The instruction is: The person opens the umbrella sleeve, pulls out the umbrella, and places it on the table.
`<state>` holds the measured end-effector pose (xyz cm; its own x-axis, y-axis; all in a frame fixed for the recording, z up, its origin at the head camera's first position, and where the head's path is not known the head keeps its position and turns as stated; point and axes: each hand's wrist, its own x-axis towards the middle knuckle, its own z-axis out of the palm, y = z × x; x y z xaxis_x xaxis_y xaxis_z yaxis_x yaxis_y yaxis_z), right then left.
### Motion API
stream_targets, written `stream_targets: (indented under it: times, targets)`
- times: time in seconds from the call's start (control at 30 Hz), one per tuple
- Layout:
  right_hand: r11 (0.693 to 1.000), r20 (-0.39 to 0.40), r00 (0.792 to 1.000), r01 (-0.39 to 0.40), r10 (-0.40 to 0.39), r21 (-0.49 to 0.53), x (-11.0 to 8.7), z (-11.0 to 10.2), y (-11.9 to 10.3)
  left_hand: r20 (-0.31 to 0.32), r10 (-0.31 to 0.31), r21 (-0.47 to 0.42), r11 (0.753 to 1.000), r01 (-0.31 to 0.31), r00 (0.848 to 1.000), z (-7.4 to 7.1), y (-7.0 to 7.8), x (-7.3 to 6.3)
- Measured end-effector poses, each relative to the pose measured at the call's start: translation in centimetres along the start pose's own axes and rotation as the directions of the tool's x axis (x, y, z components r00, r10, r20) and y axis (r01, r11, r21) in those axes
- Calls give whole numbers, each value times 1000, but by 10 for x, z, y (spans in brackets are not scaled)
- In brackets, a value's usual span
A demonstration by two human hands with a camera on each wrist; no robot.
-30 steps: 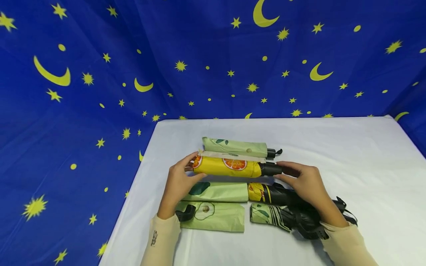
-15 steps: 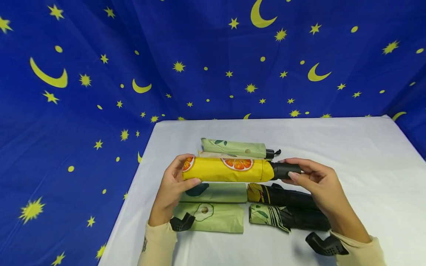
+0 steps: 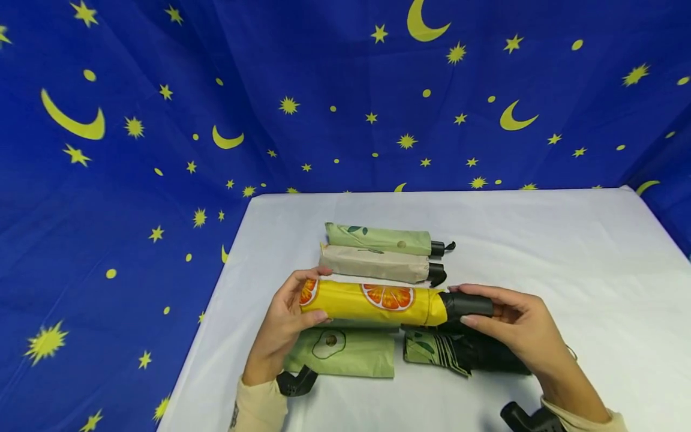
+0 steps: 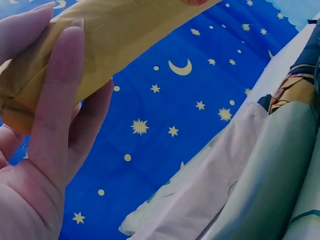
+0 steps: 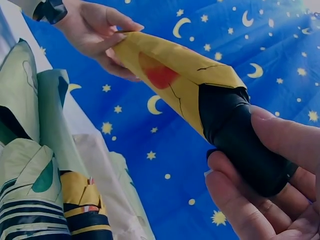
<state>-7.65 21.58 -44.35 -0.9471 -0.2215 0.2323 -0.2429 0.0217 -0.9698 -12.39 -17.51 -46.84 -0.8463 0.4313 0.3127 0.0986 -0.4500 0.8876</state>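
Observation:
A folded umbrella in a yellow sleeve (image 3: pixel 351 303) printed with orange slices is held level above the table between both hands. My left hand (image 3: pixel 286 318) grips the sleeve's left end, thumb in front and fingers behind. At the other end, my right hand (image 3: pixel 518 318) pinches the black handle (image 5: pixel 250 145) between thumb and fingers. Behind it lie a pale green sleeved umbrella (image 3: pixel 378 239) and a beige sleeved umbrella (image 3: pixel 372 264), both with black handles pointing right. The yellow sleeve overlaps things on the table beneath it in the head view.
Nearer the person lie a green sleeve (image 3: pixel 356 360) with an avocado print and a dark folded umbrella (image 3: pixel 486 354) with a green striped end. Another dark umbrella with a yellow band (image 5: pixel 82 192) shows in the right wrist view. Blue star-patterned cloth (image 3: pixel 345 72) backs the white table (image 3: pixel 567 252).
The yellow umbrella has risen off the beige one and come toward the person, uncovering the beige umbrella. My right hand has shifted rightward and closed its grip on the handle.

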Motion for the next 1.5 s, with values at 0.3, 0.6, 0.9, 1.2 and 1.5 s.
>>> stream_targets:
  times: [0.3,0.6,0.9,1.2,1.5]
  targets:
    - [1000,37,999,-8,9,-18,-3,3,6,58,-81,36,996,79,995,2,4,-2]
    - [997,87,994,70,-68,-21,-5,3,12,42,-192,115,976,186,980,2,8,-5]
    - [999,57,998,28,-29,22,-12,4,17,89,-96,150,985,81,991,3,1,-4]
    - [996,3,999,47,-48,74,-17,3,17,71,-71,191,980,57,995,4,6,-8]
    - [997,6,999,39,-40,71,-17,-2,15,26,-78,218,973,71,997,4,9,-11]
